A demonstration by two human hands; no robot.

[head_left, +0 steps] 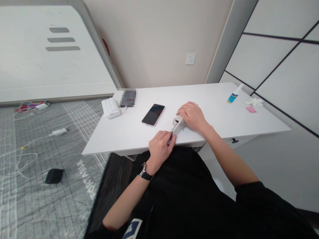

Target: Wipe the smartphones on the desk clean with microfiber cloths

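Observation:
My left hand, with a watch on its wrist, pinches the near end of a slim pale object at the front of the white table. That object stands on edge, and a dark strip shows along one side; its exact kind is unclear. At its far end, the curled fingers of my right hand close over it and cover much of it. A whitish piece shows beside those fingers, and I cannot tell if it is separate. A smartphone with a dark screen lies face up beyond my left hand.
On the table, a white multi-slot block stands at the left by a blurred-out patch. A spray bottle, crumpled white scraps and a pink slip lie at the right. Cables and a black box are on the floor.

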